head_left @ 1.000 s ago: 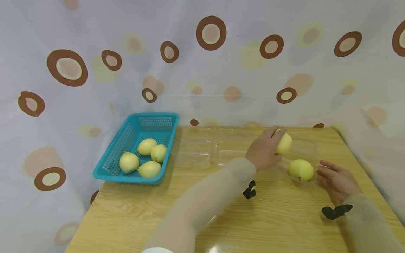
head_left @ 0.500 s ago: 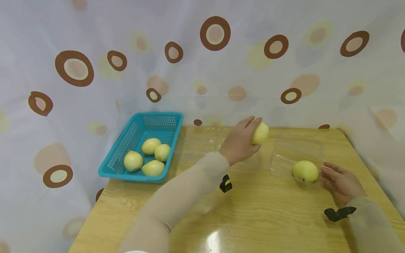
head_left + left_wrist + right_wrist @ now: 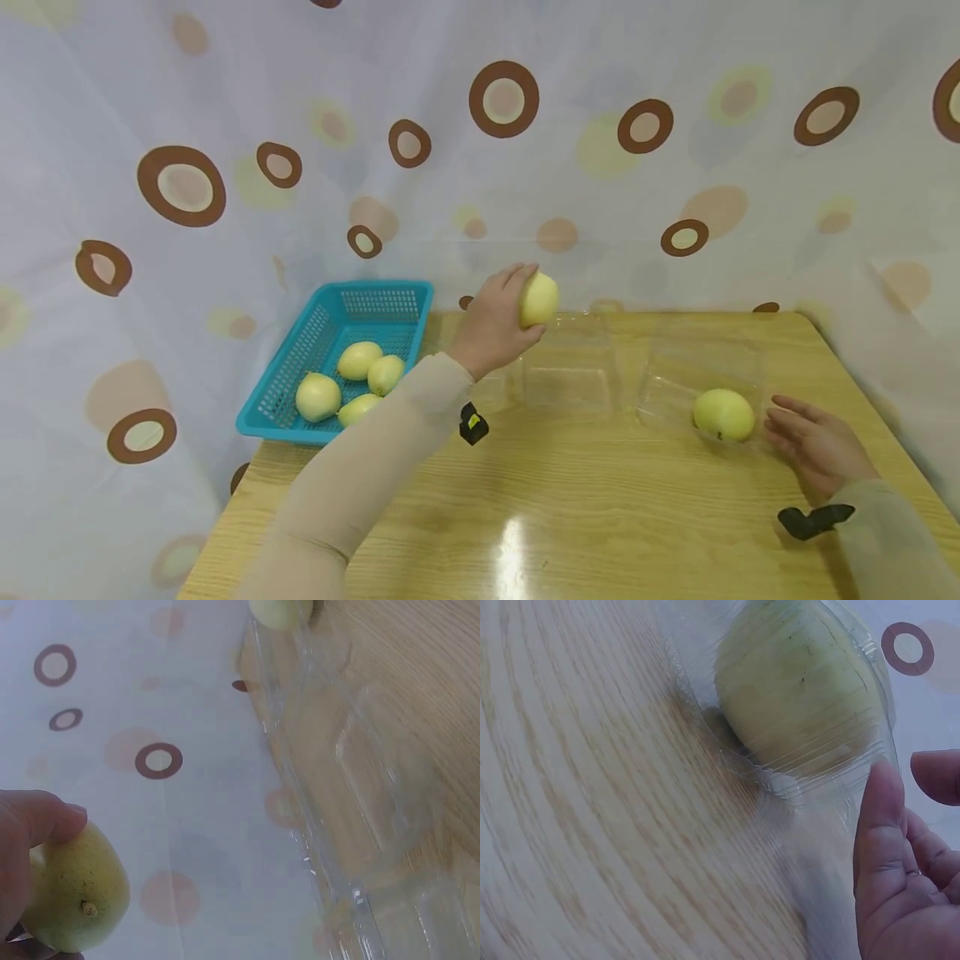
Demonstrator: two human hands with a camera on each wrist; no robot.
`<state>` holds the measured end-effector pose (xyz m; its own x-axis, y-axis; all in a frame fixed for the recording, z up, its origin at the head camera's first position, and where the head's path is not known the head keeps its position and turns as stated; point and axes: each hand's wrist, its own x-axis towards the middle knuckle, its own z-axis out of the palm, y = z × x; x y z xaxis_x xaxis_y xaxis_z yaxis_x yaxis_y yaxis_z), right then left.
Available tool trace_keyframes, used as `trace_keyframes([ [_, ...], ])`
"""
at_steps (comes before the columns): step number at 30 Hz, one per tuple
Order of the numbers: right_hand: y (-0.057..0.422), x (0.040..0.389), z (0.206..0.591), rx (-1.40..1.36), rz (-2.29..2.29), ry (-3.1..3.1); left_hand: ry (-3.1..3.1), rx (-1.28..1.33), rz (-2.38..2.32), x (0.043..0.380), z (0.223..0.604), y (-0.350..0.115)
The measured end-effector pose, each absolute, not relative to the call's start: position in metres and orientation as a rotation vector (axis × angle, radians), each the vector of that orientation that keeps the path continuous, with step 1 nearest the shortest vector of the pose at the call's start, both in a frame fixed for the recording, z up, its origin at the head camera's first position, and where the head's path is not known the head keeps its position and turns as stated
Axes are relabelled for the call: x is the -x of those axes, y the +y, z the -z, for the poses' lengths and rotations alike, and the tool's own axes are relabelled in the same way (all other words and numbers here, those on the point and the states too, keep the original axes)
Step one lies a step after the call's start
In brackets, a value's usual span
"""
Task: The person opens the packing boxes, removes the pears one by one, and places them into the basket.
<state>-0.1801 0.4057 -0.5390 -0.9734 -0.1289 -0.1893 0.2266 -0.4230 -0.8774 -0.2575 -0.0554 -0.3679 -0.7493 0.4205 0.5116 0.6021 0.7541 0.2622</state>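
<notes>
My left hand [image 3: 495, 323] grips a pale yellow pear [image 3: 539, 300] in the air above the left part of the clear plastic boxes. The left wrist view shows its stub of a stem, with the thumb and fingers curled round the pear [image 3: 79, 889]. A second yellow pear [image 3: 723, 414] lies inside the rightmost clear plastic box [image 3: 678, 367]. Just right of that box is my right hand [image 3: 817, 446], its fingers loosely extended. In the right wrist view, the fingertips [image 3: 885, 791] are right beside the box wall, and the pear [image 3: 799, 690] shows through the plastic.
A blue plastic basket [image 3: 262, 392] with several yellow pears [image 3: 318, 397] stands at the back left. Another clear plastic box [image 3: 570, 379] sits at the middle back of the wooden table [image 3: 600, 508]. Behind the table hangs a patterned curtain [image 3: 420, 67].
My left hand has carried the pear leftward, from above the rightmost box to above the left boxes. The right hand and the pear in the rightmost box have stayed about where they were.
</notes>
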Motion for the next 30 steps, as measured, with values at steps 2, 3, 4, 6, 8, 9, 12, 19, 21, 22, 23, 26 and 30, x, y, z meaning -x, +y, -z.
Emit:
trace_keyframes([
  [2,0.406,0.18,0.54,-0.14,2.483,1.543,-2.532,0.748,0.58,0.259,0.366,-0.066],
  [3,0.406,0.18,0.54,-0.139,2.485,1.535,-2.546,0.732,0.577,0.26,0.364,-0.071],
  [4,0.406,0.181,0.541,-0.136,2.487,1.533,-2.556,0.72,0.573,0.261,0.363,-0.076],
  [6,0.405,0.181,0.541,-0.135,2.493,1.526,-2.584,0.687,0.574,0.262,0.361,-0.088],
  [8,0.404,0.181,0.542,-0.135,2.497,1.52,-2.621,0.647,0.577,0.264,0.36,-0.099],
  [9,0.404,0.181,0.542,-0.136,2.498,1.517,-2.647,0.623,0.579,0.264,0.359,-0.105],
  [12,0.404,0.18,0.543,-0.137,2.508,1.504,-2.708,0.553,0.616,0.265,0.359,-0.122],
  [19,0.403,0.178,0.545,-0.105,2.547,1.437,-2.818,0.414,0.683,0.259,0.358,-0.163],
  [21,0.402,0.178,0.544,-0.093,2.549,1.435,-2.837,0.382,0.7,0.256,0.359,-0.174],
  [22,0.402,0.177,0.544,-0.086,2.549,1.438,-2.847,0.362,0.702,0.255,0.36,-0.179],
  [23,0.401,0.177,0.544,-0.079,2.547,1.443,-2.856,0.343,0.709,0.254,0.362,-0.184],
  [26,0.399,0.177,0.543,-0.066,2.55,1.444,-2.898,0.304,0.723,0.252,0.366,-0.198],
  [30,0.397,0.178,0.544,-0.064,2.553,1.443,-2.966,0.267,0.71,0.25,0.374,-0.214],
])
